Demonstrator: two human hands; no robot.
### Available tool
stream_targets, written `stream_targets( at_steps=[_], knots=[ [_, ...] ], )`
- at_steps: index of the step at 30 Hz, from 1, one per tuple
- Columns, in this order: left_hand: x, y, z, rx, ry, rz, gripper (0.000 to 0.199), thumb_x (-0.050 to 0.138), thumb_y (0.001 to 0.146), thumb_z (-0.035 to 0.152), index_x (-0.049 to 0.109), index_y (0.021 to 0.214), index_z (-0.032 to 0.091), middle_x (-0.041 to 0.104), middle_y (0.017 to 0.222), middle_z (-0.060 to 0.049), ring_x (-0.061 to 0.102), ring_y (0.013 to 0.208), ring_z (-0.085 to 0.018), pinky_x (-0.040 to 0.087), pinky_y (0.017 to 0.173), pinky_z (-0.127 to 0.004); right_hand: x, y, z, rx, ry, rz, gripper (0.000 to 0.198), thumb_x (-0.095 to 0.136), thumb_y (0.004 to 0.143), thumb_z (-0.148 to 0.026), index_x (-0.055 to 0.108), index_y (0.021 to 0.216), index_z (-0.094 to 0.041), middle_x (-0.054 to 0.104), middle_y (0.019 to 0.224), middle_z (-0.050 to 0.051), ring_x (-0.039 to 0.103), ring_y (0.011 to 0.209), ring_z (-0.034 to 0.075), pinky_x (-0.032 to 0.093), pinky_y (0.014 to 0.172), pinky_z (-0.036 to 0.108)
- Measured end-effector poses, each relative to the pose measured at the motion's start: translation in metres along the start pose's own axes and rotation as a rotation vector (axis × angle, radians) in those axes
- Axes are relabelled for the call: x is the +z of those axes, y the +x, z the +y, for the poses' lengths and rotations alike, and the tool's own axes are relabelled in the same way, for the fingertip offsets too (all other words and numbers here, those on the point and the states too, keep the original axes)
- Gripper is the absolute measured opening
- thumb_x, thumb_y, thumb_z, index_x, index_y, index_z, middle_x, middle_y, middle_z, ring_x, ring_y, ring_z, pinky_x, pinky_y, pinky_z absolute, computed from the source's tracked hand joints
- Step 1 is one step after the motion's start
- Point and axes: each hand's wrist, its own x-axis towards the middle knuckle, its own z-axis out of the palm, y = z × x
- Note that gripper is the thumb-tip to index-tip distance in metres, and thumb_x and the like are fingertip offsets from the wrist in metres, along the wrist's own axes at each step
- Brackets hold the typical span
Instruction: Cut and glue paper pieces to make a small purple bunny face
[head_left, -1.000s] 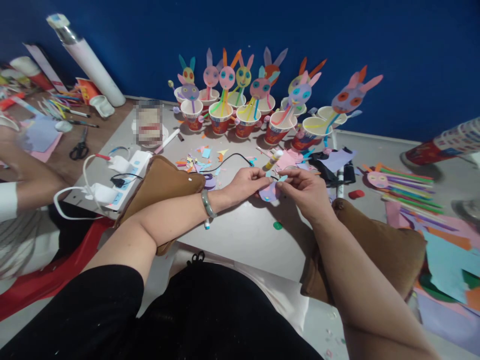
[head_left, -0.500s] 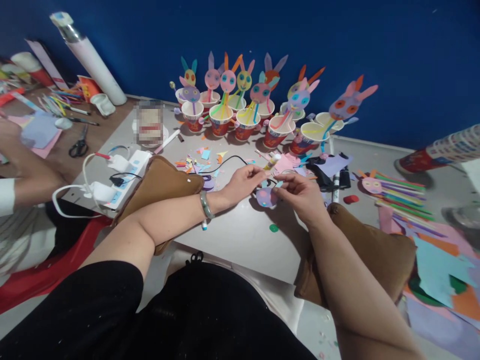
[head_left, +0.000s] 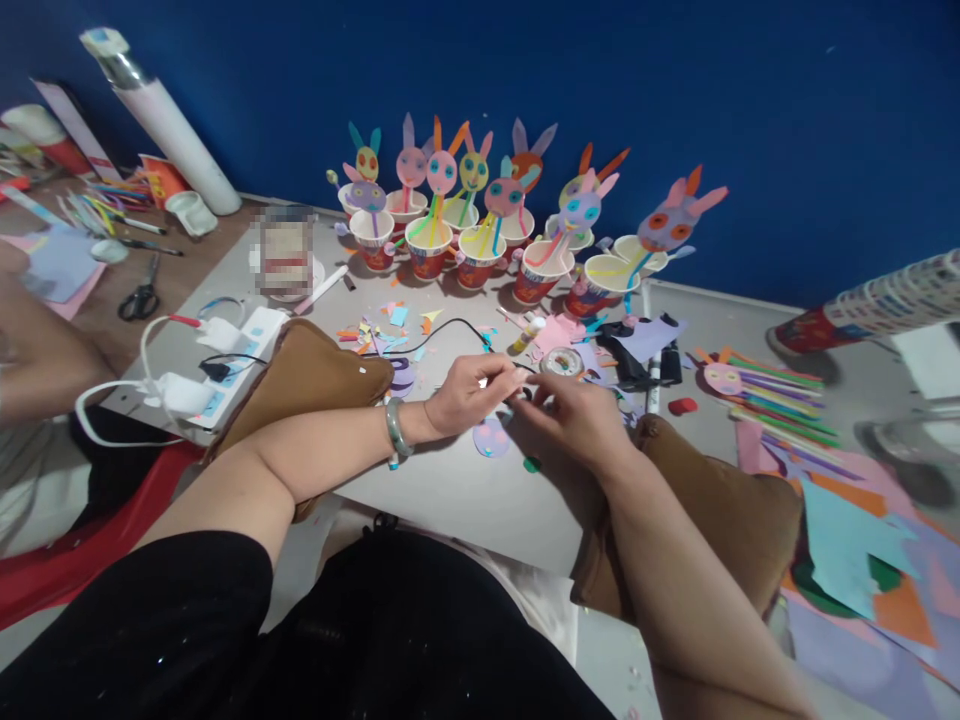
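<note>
My left hand [head_left: 474, 394], with a bracelet on its wrist, has thumb and fingers pinched together over the table. My right hand [head_left: 583, 415] meets it fingertip to fingertip, its fingers curled and closed. Whatever sits between the fingertips is too small and covered to make out. Just below them a purple paper disc [head_left: 491, 438] with small coloured spots lies on the table, its upper edge hidden by my left hand. Beside it is a green paper disc [head_left: 532, 464]. Behind my hands are a glue stick [head_left: 528, 336] and a small round container [head_left: 562, 363].
Paper cups [head_left: 480, 262] with rabbit-faced figures line the blue wall. Brown cushions [head_left: 319, 370] lie under both forearms. A power strip [head_left: 251, 360] is at left, coloured paper sheets [head_left: 855, 540] at right. Another person's arm [head_left: 45, 350] shows at far left.
The purple disc, earlier at my fingers, now lies on the table beneath my hands. My hands have come together at the fingertips. The whole view has shifted slightly.
</note>
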Motion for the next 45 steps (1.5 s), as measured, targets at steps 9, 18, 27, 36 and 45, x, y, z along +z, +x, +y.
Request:
stream_targets(
  at_steps=[9, 18, 27, 36, 45],
  knots=[
    [0.009, -0.019, 0.009, 0.526, 0.695, -0.734, 0.038, 0.048, 0.1, 0.043, 0.061, 0.072, 0.022, 0.063, 0.069, -0.004, 0.051, 0.057, -0.013, 0.033, 0.057, -0.03, -0.037, 0.004, 0.02, 0.469, -0.445, 0.135, 0.034, 0.049, 0.095, -0.035, 0.071, 0.111, -0.015, 0.076, 0.092, 0.016, 0.067, 0.082, 0.03, 0.037, 0.066, 0.035],
    [0.01, -0.021, -0.001, 0.703, 0.762, -0.603, 0.032, 0.048, 0.102, 0.033, 0.061, 0.076, 0.019, 0.064, 0.068, -0.002, 0.056, 0.059, -0.013, 0.033, 0.057, -0.031, -0.039, 0.01, 0.024, 0.496, -0.422, -0.119, 0.031, 0.052, 0.093, -0.035, 0.073, 0.11, -0.019, 0.078, 0.1, 0.013, 0.069, 0.091, 0.029, 0.041, 0.069, 0.034],
    [0.011, -0.021, -0.002, 0.678, 0.735, -0.589, 0.035, 0.045, 0.102, 0.031, 0.058, 0.072, 0.019, 0.064, 0.066, -0.002, 0.056, 0.058, -0.013, 0.031, 0.055, -0.031, -0.08, -0.012, 0.015, 0.485, -0.605, -0.387, 0.024, 0.061, 0.082, -0.021, 0.079, 0.099, -0.019, 0.078, 0.099, 0.016, 0.072, 0.094, 0.029, 0.045, 0.076, 0.035],
    [0.009, -0.02, -0.002, 0.704, 0.72, -0.53, 0.035, 0.048, 0.102, 0.033, 0.057, 0.071, 0.02, 0.063, 0.065, -0.002, 0.055, 0.058, -0.012, 0.033, 0.057, -0.031, -0.062, -0.004, 0.018, 0.54, -0.589, -0.541, 0.024, 0.067, 0.077, -0.01, 0.077, 0.099, -0.012, 0.077, 0.1, 0.023, 0.074, 0.1, 0.035, 0.045, 0.087, 0.043],
    [0.006, -0.018, -0.003, 0.72, 0.764, -0.468, 0.032, 0.052, 0.1, 0.031, 0.057, 0.07, 0.02, 0.065, 0.066, 0.0, 0.058, 0.061, -0.012, 0.035, 0.059, -0.03, -0.061, -0.004, 0.024, 0.501, -0.598, -0.578, 0.02, 0.066, 0.081, -0.013, 0.075, 0.099, -0.012, 0.076, 0.105, 0.023, 0.072, 0.107, 0.036, 0.042, 0.092, 0.045]
  ],
)
